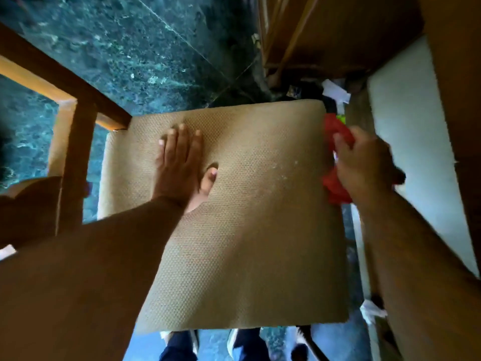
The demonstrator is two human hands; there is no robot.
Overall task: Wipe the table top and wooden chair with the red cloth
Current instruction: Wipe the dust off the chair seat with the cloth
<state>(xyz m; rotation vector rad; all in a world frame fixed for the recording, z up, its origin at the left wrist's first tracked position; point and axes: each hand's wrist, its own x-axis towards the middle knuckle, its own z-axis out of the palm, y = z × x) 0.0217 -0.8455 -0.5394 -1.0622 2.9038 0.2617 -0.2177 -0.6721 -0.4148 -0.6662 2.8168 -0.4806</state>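
I look straight down on the wooden chair's tan woven seat cushion (247,217). Its wooden back frame (75,142) stands at the left. My left hand (182,165) lies flat on the cushion's far left part, fingers spread, holding nothing. My right hand (364,165) is at the cushion's right edge, closed on the crumpled red cloth (335,186), which bulges out above and below my fingers against the seat's side. Pale specks of dust show on the cushion near that edge.
A second chair with a white seat (416,157) stands close on the right. Wooden furniture (325,35) fills the top right. Dark green marble floor (130,48) lies beyond, with paper scraps (335,92) on it. My shoes (234,342) show below the seat.
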